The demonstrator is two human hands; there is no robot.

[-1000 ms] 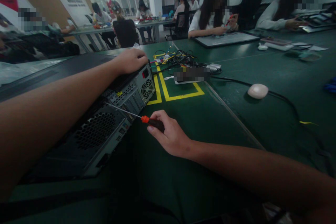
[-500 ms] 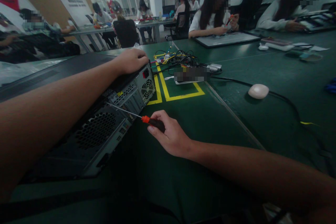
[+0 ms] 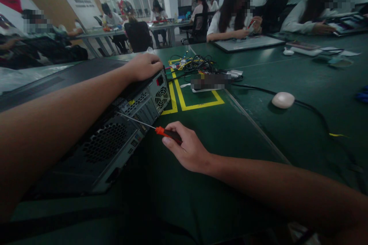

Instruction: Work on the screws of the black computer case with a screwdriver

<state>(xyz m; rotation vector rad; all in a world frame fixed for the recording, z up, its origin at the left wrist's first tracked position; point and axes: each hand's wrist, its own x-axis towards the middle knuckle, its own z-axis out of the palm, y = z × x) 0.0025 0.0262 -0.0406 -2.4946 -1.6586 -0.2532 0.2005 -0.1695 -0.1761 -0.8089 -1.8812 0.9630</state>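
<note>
A black desktop computer case (image 3: 130,160) lies on the green table, its metal rear panel angled towards me. My left hand (image 3: 143,66) lies over the top corner of that case, fingers curled at the edge above the power supply fan (image 3: 161,97). In my right hand (image 3: 186,145) is a screwdriver (image 3: 160,131) with a red and black handle, pinched between thumb and fingers. Its long thin shaft slants up-left across the rear panel, and the tip meets the panel near a yellow sticker (image 3: 131,102). Whether the tip sits in a screw is too small to tell.
Tangled cables (image 3: 201,64) lie beyond the case, near yellow tape (image 3: 201,105) on the table. A white computer mouse (image 3: 283,100) rests to the right beside a black cable (image 3: 255,89). Across the table, a person (image 3: 230,23) works over a flat panel (image 3: 247,43).
The screwdriver's handle has turned slightly in my right hand, with more red showing along it. That hand has shifted a touch to the right; my left hand and the case look still.
</note>
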